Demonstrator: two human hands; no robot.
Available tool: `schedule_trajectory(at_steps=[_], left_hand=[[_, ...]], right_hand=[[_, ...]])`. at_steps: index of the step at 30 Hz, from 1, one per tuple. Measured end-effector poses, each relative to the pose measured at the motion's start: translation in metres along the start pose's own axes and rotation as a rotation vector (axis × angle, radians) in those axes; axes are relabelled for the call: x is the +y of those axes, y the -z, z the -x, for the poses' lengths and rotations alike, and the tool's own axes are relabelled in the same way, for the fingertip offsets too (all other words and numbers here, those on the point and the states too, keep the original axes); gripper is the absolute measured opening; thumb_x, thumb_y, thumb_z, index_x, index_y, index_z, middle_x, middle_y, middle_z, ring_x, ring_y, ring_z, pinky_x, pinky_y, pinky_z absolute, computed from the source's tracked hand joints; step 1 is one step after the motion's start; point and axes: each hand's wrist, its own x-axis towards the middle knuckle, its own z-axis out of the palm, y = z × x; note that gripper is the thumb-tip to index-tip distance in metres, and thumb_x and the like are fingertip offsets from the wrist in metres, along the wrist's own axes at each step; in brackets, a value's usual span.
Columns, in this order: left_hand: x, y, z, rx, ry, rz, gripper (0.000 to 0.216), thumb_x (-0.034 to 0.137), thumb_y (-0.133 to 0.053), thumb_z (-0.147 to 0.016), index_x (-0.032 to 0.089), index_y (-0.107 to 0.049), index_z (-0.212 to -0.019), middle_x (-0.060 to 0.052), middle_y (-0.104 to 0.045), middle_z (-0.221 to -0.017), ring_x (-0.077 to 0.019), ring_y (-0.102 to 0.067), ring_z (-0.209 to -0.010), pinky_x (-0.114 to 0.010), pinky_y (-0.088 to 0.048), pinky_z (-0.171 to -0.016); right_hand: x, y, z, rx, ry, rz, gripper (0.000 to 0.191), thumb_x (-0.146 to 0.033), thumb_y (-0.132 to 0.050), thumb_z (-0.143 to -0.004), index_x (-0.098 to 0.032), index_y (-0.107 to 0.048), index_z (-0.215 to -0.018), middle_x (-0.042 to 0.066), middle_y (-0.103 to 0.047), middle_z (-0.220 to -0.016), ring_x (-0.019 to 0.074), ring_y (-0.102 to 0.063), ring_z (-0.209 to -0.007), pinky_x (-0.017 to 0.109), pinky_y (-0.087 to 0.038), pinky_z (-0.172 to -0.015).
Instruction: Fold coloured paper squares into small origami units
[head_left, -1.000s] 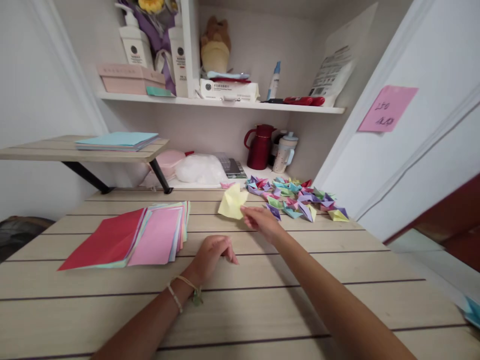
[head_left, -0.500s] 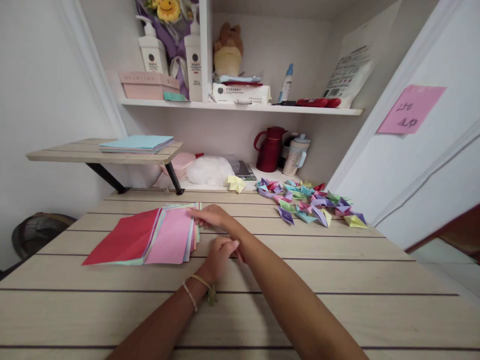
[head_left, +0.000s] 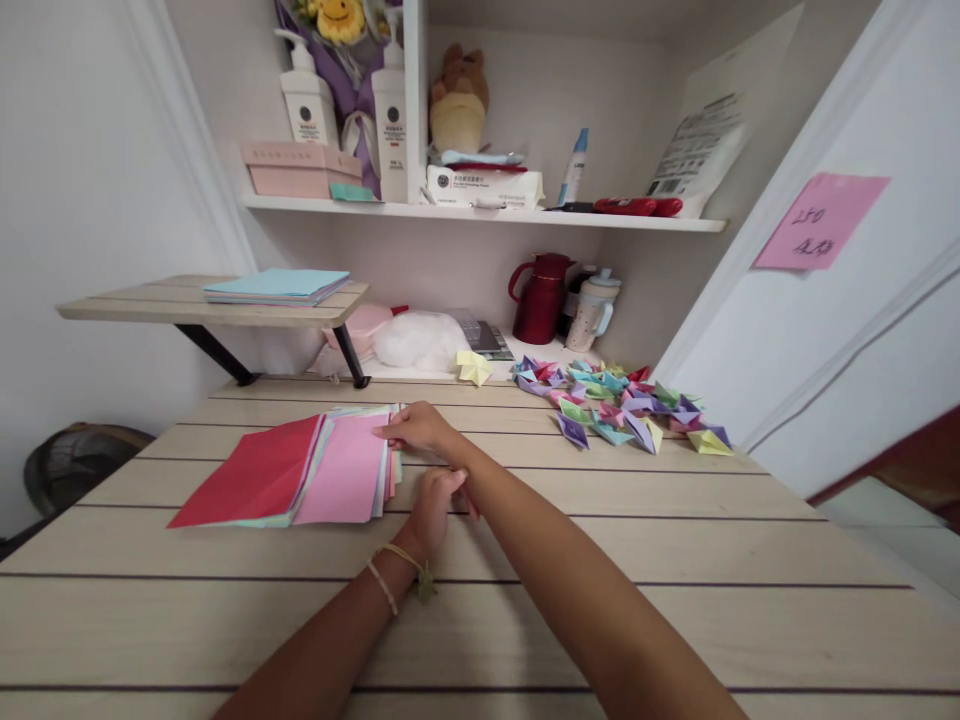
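Note:
A fanned stack of coloured paper sheets (head_left: 300, 470), red and pink on top, lies on the wooden table (head_left: 675, 560). My right hand (head_left: 416, 430) reaches across to the stack's right edge, its fingertips touching the pink top sheet. Just under my right forearm, my left hand (head_left: 435, 500) rests on the table with its fingers curled and nothing in it. A yellow folded paper piece (head_left: 474, 367) sits at the table's back edge. To the right of it lies a pile of several folded paper pieces (head_left: 622, 405) in purple, green, pink and blue.
A small raised shelf (head_left: 210, 305) with blue sheets stands at the back left. A red jug (head_left: 541, 296), a cup (head_left: 592, 308) and a white bag (head_left: 420, 338) sit at the back. A wall shelf (head_left: 480, 212) holds bottles and boxes. A pink note (head_left: 821, 220) hangs on the right door.
My right hand let go of the yellow folded piece, which now lies at the back edge, and crossed left to the paper stack. My left hand stayed put.

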Motion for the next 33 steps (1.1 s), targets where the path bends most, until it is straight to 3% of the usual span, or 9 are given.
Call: schedule_trajectory(at_steps=[7, 12, 15, 18, 20, 24, 27, 29, 33], left_hand=[[0.01, -0.006, 0.002, -0.06, -0.09, -0.042, 0.043, 0.041, -0.038, -0.079, 0.019, -0.058, -0.048, -0.004, -0.06, -0.052, -0.0201, -0.058, -0.062, -0.032, -0.043, -0.07], [0.024, -0.012, 0.006, -0.132, -0.095, -0.123, 0.042, 0.039, -0.038, -0.08, 0.016, -0.061, -0.054, -0.005, -0.062, -0.055, -0.0188, -0.057, -0.061, -0.03, -0.043, -0.063], [0.026, -0.013, 0.004, -0.137, -0.058, -0.093, 0.038, 0.041, -0.042, -0.08, 0.013, -0.062, -0.063, -0.005, -0.063, -0.062, -0.016, -0.057, -0.058, -0.028, -0.043, -0.061], [0.023, -0.013, 0.0, -0.092, -0.033, -0.015, 0.033, 0.042, -0.048, -0.077, 0.012, -0.06, -0.078, -0.006, -0.063, -0.071, -0.0135, -0.057, -0.056, -0.026, -0.043, -0.058], [0.02, -0.013, -0.001, -0.04, -0.027, 0.013, 0.032, 0.043, -0.053, -0.075, 0.012, -0.058, -0.083, -0.005, -0.063, -0.072, -0.0125, -0.056, -0.054, -0.025, -0.042, -0.056], [0.016, -0.014, -0.001, 0.032, -0.017, 0.095, 0.038, 0.048, -0.051, -0.074, 0.012, -0.058, -0.083, -0.004, -0.063, -0.066, -0.0138, -0.055, -0.054, -0.026, -0.042, -0.056], [0.021, -0.015, 0.001, 0.064, -0.043, 0.245, 0.053, 0.056, -0.036, -0.079, 0.013, -0.058, -0.1, -0.008, -0.067, -0.083, -0.0194, -0.06, -0.07, -0.03, -0.044, -0.062], [0.026, -0.016, 0.003, 0.041, -0.013, 0.301, 0.051, 0.053, -0.036, -0.08, 0.021, -0.047, -0.118, -0.006, -0.066, -0.097, -0.0208, -0.06, -0.081, -0.031, -0.045, -0.066], [0.031, -0.017, 0.004, 0.037, 0.057, 0.219, 0.056, 0.041, -0.044, -0.079, 0.028, -0.028, -0.131, -0.003, -0.066, -0.096, -0.0177, -0.062, -0.073, -0.026, -0.044, -0.06]], right_hand=[[-0.005, 0.007, 0.005, 0.054, -0.029, -0.009, 0.031, -0.027, -0.071, -0.06, -0.014, -0.051, -0.04, -0.002, -0.053, -0.038, 0.0077, -0.047, -0.041, 0.019, -0.032, -0.042], [-0.011, 0.045, 0.019, 0.223, 0.03, 0.053, 0.024, -0.022, -0.075, -0.051, -0.014, -0.055, -0.039, -0.002, -0.053, -0.036, 0.0094, -0.048, -0.042, 0.02, -0.032, -0.043], [-0.004, 0.079, 0.045, 0.367, 0.076, 0.037, 0.015, -0.027, -0.07, -0.058, -0.015, -0.061, -0.055, -0.001, -0.057, -0.044, 0.0109, -0.053, -0.047, 0.02, -0.036, -0.046], [0.012, 0.107, 0.085, 0.48, 0.094, -0.03, 0.022, -0.036, -0.064, -0.066, -0.016, -0.062, -0.074, 0.0, -0.061, -0.054, 0.0116, -0.055, -0.05, 0.022, -0.04, -0.048], [0.027, 0.118, 0.114, 0.579, 0.075, -0.229, 0.027, -0.038, -0.068, -0.062, -0.016, -0.06, -0.074, 0.001, -0.061, -0.056, 0.0113, -0.054, -0.05, 0.022, -0.041, -0.048], [0.055, 0.122, 0.157, 0.539, 0.011, -0.469, 0.025, -0.035, -0.072, -0.058, -0.016, -0.056, -0.063, -0.002, -0.056, -0.054, 0.0076, -0.049, -0.047, 0.02, -0.04, -0.049], [0.07, 0.118, 0.171, 0.529, 0.021, -0.531, 0.027, -0.036, -0.07, -0.06, -0.016, -0.052, -0.056, -0.004, -0.051, -0.049, 0.0069, -0.044, -0.044, 0.02, -0.037, -0.045], [0.078, 0.116, 0.174, 0.552, 0.026, -0.56, 0.029, -0.037, -0.069, -0.06, -0.017, -0.05, -0.055, -0.005, -0.049, -0.047, 0.0073, -0.043, -0.042, 0.02, -0.035, -0.042], [0.086, 0.114, 0.174, 0.557, -0.003, -0.576, 0.028, -0.04, -0.066, -0.061, -0.019, -0.048, -0.062, -0.006, -0.048, -0.049, 0.009, -0.044, -0.041, 0.02, -0.035, -0.04]])
